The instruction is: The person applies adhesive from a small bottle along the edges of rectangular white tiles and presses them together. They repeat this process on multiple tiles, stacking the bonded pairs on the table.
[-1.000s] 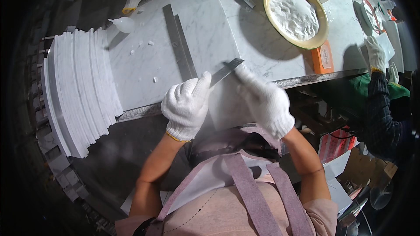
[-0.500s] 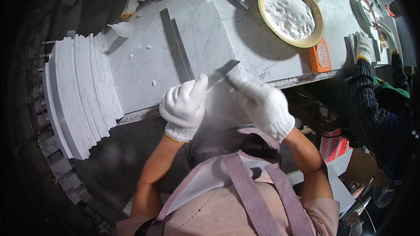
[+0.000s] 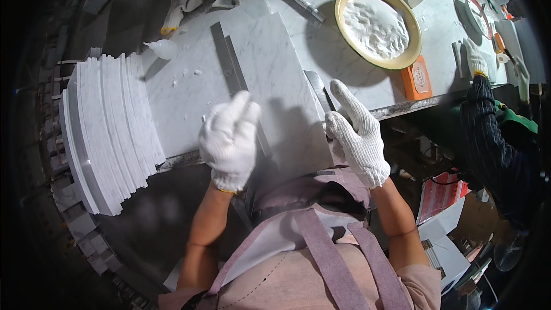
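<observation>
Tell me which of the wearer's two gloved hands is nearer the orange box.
The right hand. The orange box lies up and to its right; the left hand is farther off, near the left edge of the slab.

Your bare left forearm [image 3: 206, 224] and bare right forearm [image 3: 400, 215] point forward, bent at the elbows. Your white-gloved left hand [image 3: 229, 143] looks a bit blurry, its fingers close together. Your white-gloved right hand [image 3: 364, 143] is spread, thumb away from its fingers.
</observation>
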Demonstrator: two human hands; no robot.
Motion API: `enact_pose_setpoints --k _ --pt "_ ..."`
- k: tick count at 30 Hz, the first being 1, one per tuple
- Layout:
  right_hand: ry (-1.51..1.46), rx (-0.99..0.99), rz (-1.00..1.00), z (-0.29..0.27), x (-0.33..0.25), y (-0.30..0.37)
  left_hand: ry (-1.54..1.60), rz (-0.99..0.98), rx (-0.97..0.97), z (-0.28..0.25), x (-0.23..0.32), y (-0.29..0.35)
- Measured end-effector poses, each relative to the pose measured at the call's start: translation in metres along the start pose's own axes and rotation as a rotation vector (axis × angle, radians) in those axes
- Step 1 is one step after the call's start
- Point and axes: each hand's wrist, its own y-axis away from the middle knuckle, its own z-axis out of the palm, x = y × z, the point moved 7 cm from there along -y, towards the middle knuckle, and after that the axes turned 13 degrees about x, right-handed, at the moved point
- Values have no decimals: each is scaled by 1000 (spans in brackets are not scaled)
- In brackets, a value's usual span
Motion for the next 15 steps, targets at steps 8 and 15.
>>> enact_pose_setpoints --k 8,15 --pt "-111 47 -44 3 -14 0 -111 175 -58 21 24 -27" --pt "-89 135 -60 -21 -25 -1 -147 435 -352 43 68 -40"
